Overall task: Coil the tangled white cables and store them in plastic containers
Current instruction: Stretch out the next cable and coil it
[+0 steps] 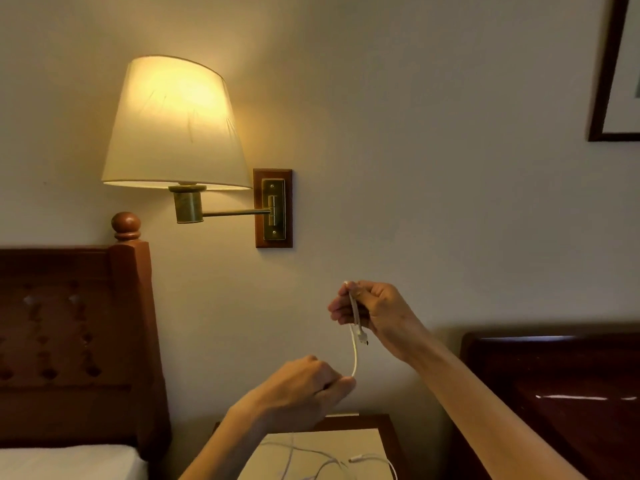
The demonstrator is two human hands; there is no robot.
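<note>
Item: white cable (354, 355), held up in front of the wall, above the bedside table (384, 427).
My right hand (370, 315): fingers curled round the cable's upper part, its plug end hanging just below the palm.
My left hand (304, 389): fingertips pinching the cable's lower end.
More cables (322, 462): loose white strands lying tangled on the table top.
Surroundings: lit wall lamp (173, 126), wooden headboard (76, 334), dark wooden furniture (554, 393) at right.

- Setting: bedroom, hotel-like.
- Carved wooden headboard (69, 334) with ball finial, white bedding (65, 462) below.
- Lit swing-arm wall lamp (173, 123) on brass and wood mount.
- Nightstand (346, 441) against wall; second dark headboard (554, 393) at right; framed picture (614, 71) above.
</note>
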